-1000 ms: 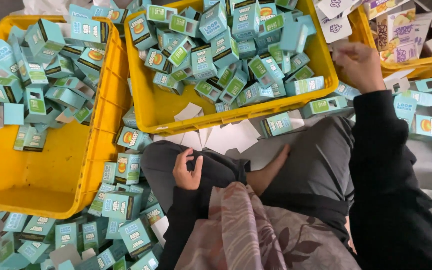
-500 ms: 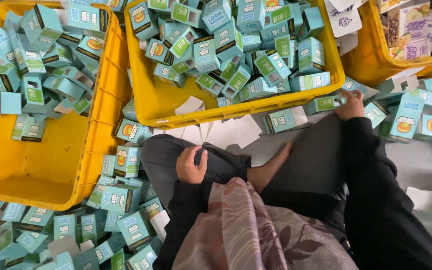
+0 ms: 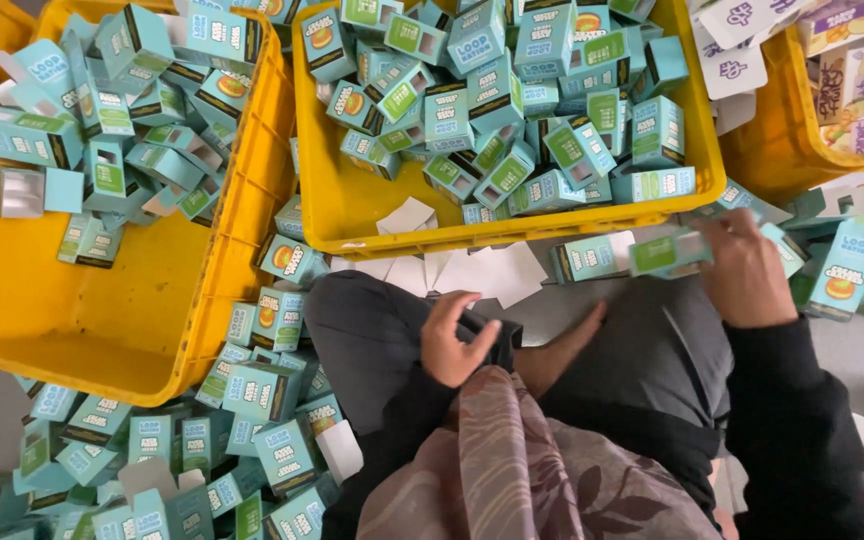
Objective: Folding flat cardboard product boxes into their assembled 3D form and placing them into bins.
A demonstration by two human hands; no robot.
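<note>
the right hand (image 3: 747,270) is gripping a small teal cardboard carton (image 3: 670,252), long axis pointing leftward; the left hand (image 3: 455,338) is resting loosely curled, holding nothing.

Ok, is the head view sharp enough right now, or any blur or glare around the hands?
Head view: even, soft light, no glare on the yellow crate; the right hand and the teal carton it holds are slightly motion-blurred; the left hand on the knee is sharp; wide-angle bending at the edges.
</note>
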